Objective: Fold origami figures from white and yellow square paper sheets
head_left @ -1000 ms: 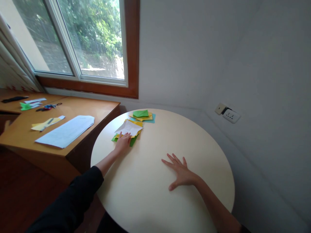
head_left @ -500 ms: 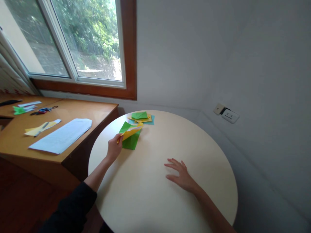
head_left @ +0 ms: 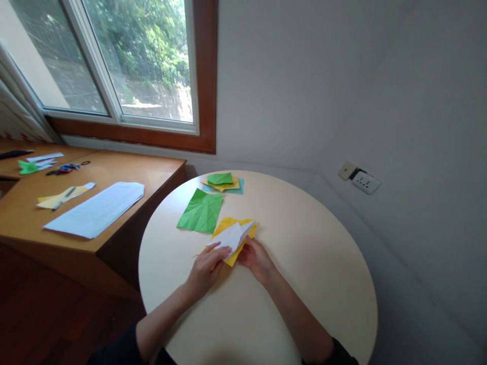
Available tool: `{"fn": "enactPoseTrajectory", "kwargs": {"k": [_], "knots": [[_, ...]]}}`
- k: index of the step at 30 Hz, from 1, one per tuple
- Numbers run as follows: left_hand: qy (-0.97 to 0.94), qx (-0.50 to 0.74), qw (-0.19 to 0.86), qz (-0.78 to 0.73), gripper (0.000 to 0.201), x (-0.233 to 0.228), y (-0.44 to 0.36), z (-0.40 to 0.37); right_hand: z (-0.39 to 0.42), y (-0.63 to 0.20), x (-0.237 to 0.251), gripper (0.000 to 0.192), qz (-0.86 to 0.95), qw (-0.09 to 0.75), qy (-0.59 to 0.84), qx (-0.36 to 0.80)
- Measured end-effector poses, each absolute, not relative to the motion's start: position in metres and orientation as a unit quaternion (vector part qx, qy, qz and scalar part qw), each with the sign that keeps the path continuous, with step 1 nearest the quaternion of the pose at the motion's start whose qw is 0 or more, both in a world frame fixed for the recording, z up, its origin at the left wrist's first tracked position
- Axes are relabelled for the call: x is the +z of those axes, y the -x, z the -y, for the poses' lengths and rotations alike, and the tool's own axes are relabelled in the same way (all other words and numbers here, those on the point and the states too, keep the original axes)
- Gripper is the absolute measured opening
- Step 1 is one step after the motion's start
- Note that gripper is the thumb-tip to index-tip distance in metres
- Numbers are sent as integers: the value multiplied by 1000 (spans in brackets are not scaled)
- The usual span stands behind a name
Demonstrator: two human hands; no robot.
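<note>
On the round cream table [head_left: 304, 263], my left hand [head_left: 207, 263] and my right hand [head_left: 254, 258] both grip a creased paper [head_left: 234, 233], yellow on one face and white on the other, from its near edge. Just beyond it a crumpled green paper square [head_left: 201, 211] lies flat. At the table's far edge sits a small stack of coloured papers [head_left: 223, 181] with a folded green piece on top.
A wooden desk [head_left: 152, 172] stands to the left under the window, carrying a long white sheet [head_left: 95, 209], yellow paper strips [head_left: 63, 195], scissors [head_left: 66, 168] and green paper bits [head_left: 27, 166]. A wall socket [head_left: 363, 181] sits at the right.
My left hand lifted the yellow-and-white paper off the green sheet and brought it toward me to mid-table. My right hand left the tabletop and took hold of it too.
</note>
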State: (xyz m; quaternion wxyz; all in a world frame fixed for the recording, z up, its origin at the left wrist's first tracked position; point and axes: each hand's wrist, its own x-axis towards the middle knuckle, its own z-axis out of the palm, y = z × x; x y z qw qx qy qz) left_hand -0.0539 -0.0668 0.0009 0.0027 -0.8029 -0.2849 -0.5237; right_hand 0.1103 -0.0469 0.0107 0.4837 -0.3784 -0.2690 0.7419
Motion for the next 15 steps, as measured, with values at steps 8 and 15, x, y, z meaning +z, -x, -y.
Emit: {"fn": "enactPoseTrajectory", "kwargs": {"k": [8, 15], "knots": [[845, -482, -10, 231, 13, -7, 49, 70, 35, -110, -11, 25, 236, 568, 416, 670], [876, -444, -38, 185, 9, -9, 46, 76, 29, -118, -18, 35, 290, 644, 382, 596]]}}
